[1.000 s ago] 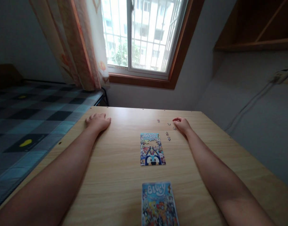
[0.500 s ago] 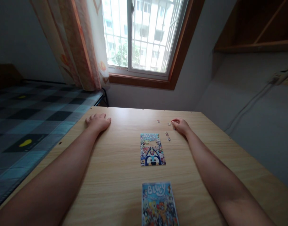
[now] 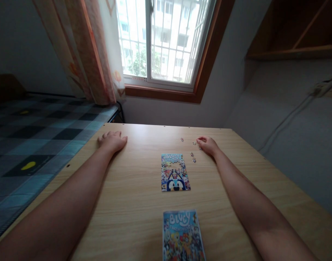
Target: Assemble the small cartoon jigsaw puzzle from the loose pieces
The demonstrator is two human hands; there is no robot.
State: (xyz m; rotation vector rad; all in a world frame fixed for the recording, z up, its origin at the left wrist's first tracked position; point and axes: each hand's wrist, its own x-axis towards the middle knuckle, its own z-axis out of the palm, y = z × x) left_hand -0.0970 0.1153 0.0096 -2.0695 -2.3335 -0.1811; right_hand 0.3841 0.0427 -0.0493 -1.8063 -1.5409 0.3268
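My left hand (image 3: pixel 112 140) rests on the far left of the table, fingers spread, with nothing under it that I can see. On the far right side, my right hand (image 3: pixel 207 145) is closed in a pinch among loose jigsaw pieces (image 3: pixel 194 143); what its fingertips hold is too small to make out. Several more loose pieces (image 3: pixel 193 157) lie just left of that hand, and a single piece (image 3: pixel 182 139) sits farther left. Between the hands and nearer to me lies a partly assembled jigsaw puzzle (image 3: pixel 175 181), with a gap showing bare wood in its upper middle.
A Bluey puzzle box (image 3: pixel 183 235) lies at the near edge of view on the wooden table (image 3: pixel 133 206). Left of the table is a bed with a checked cover (image 3: pixel 52 127). Ahead are a window (image 3: pixel 168 43) and a curtain (image 3: pixel 84 50); a shelf (image 3: pixel 296 52) hangs upper right.
The view has shifted very slightly. Both hands stay in nearly the same places, and the puzzle and loose pieces have not visibly moved.
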